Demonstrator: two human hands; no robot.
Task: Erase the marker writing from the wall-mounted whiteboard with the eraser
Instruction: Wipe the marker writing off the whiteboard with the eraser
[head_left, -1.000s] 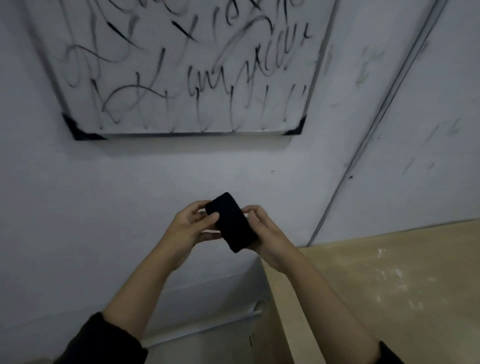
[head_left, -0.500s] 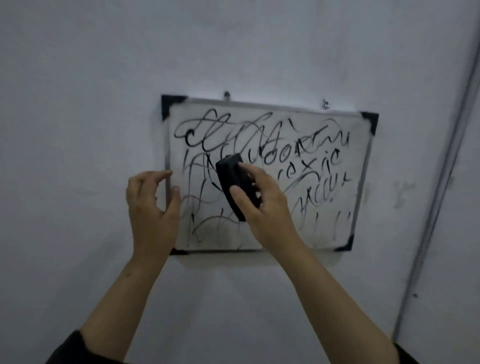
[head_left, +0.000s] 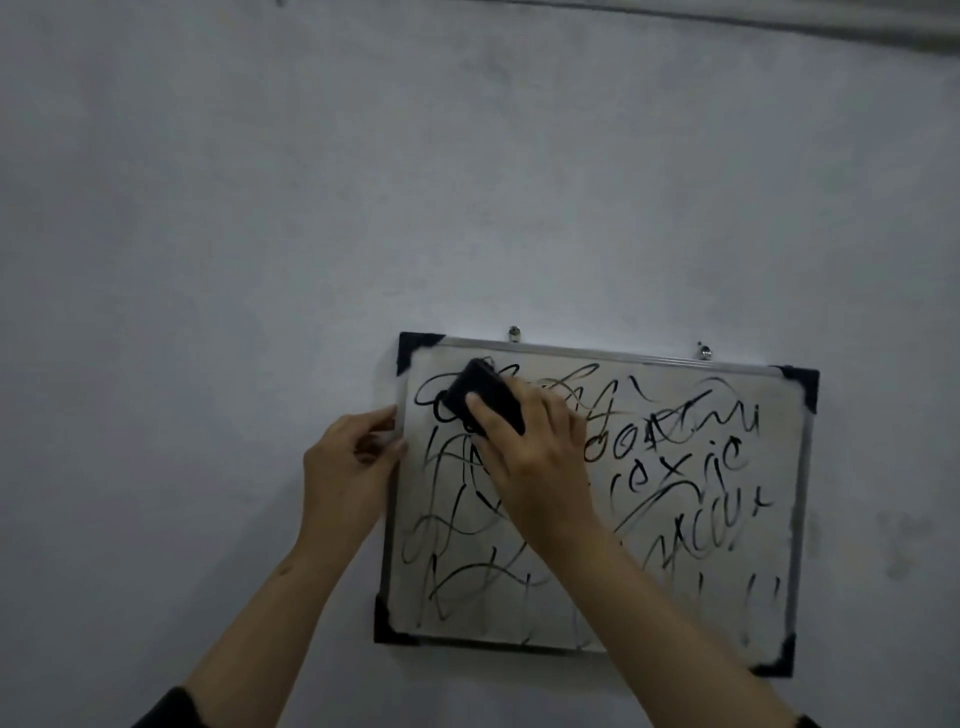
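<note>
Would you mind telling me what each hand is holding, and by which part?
The right hand grips the eraser by its long sides, near its lower end. The left hand holds the whiteboard by its left frame edge.

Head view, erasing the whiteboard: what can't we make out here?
- Eraser pad face: turned to the whiteboard, contact not visible.
- Writing under the right hand and forearm: covered.
- Left hand fingertips at the frame's left edge: blurred, grip unclear.
- Writing's words: too scrawled and dim to read.
</note>
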